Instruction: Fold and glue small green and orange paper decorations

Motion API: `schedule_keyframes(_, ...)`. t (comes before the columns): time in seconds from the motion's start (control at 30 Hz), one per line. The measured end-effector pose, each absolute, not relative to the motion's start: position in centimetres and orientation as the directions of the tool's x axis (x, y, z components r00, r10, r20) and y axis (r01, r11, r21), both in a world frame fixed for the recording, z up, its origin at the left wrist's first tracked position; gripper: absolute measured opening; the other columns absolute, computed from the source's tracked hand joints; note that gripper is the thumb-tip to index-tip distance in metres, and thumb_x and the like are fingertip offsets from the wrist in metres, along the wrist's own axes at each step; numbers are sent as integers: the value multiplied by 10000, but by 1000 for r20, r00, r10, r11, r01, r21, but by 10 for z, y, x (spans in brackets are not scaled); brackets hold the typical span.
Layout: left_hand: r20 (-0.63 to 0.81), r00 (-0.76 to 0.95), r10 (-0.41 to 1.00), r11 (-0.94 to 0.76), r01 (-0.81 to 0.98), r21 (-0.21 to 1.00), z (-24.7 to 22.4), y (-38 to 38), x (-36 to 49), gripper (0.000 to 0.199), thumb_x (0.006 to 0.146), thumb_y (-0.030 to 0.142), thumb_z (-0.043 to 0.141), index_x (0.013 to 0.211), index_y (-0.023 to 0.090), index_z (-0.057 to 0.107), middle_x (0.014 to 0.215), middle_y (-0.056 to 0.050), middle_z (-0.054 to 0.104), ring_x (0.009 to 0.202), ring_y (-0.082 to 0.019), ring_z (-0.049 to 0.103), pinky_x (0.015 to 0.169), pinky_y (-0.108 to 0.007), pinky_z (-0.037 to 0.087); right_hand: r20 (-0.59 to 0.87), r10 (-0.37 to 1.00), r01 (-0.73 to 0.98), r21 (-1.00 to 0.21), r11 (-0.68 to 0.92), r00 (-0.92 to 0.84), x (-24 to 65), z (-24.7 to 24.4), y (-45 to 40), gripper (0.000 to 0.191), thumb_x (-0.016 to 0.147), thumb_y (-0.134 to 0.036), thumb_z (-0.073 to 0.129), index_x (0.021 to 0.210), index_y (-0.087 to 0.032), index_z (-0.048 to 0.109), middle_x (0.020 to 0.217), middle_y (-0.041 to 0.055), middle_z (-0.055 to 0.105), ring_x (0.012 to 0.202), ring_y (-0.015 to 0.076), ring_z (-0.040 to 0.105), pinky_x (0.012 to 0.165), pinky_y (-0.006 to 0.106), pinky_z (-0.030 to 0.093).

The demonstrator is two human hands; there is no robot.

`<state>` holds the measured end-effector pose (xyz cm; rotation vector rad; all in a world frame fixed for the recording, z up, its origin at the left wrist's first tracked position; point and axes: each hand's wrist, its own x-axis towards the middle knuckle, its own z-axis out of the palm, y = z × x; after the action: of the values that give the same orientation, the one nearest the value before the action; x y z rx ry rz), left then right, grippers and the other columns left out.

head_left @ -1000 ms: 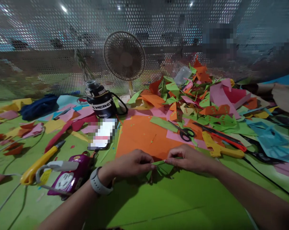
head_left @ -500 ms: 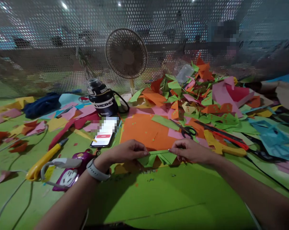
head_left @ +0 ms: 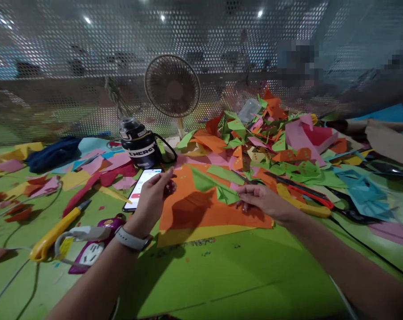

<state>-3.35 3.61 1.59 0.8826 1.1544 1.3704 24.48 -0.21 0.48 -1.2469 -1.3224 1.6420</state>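
My right hand (head_left: 263, 201) pinches one end of a folded green paper piece (head_left: 206, 183), which is raised over the orange paper sheet (head_left: 188, 220) and stretches away to the left. My left hand (head_left: 153, 195) hovers in front of the lit phone (head_left: 131, 201), hiding part of its screen. Its fingers are loosely bent and apart, with nothing seen in them. Under the orange sheet a yellow paper edge (head_left: 175, 238) shows. The scissors (head_left: 250, 178) lie just behind my right hand, partly covered.
A black bottle (head_left: 139, 153) and a fan (head_left: 173, 86) stand at the back. Paper scraps (head_left: 271, 142) are heaped behind on the right. A yellow glue gun (head_left: 301, 203) lies right, a yellow-handled tool (head_left: 54, 233) and purple power strip (head_left: 91, 253) left. Cords cross the table (head_left: 241, 275).
My left hand has let go of the green paper and moved left and up toward the phone. The green piece has lifted from the orange sheet's front edge, still in my right hand.
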Motion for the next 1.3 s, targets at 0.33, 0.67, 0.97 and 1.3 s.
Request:
schedule_keyframes(0.33, -370, 235, 899, 438, -493, 752, 2, -7, 23, 259, 584, 286, 860, 707, 143, 683, 661, -9, 700, 570, -115, 631, 600, -225, 536, -335, 846, -26, -925, -379, -415, 221, 4, -24, 405, 689, -409, 774, 959, -137, 645, 774, 54, 729, 667, 124, 653, 674, 265, 495)
schedule_keyframes(0.67, -356, 81, 931, 352, -460, 816, -8, 4, 15, 324, 496, 340, 892, 627, 135, 678, 517, 40, 594, 406, -39, 461, 393, -160, 357, -432, 746, 101, -889, -447, -506, 221, -5, -28, 494, 672, -420, 767, 1018, -128, 571, 838, 103, 738, 645, 154, 684, 616, 283, 513)
schedule_keyframes(0.97, -443, 229, 867, 499, -412, 763, -10, -3, 17, 302, 544, 327, 879, 633, 133, 665, 484, 44, 545, 387, -36, 416, 355, -165, 284, 20, 932, 262, -957, 122, -361, 225, 0, -30, 405, 792, -332, 654, 1170, -185, 640, 822, 45, 696, 718, 145, 636, 665, 270, 524)
schedule_keyframes(1.3, -442, 387, 809, 570, -333, 751, -5, -19, 22, 309, 633, 421, 817, 644, 152, 666, 460, 60, 500, 361, -35, 378, 357, -164, 295, 399, 732, 117, -832, 542, -553, 224, -11, -32, 249, 867, -210, 632, 1084, -285, 728, 877, 58, 735, 819, 151, 664, 739, 252, 519)
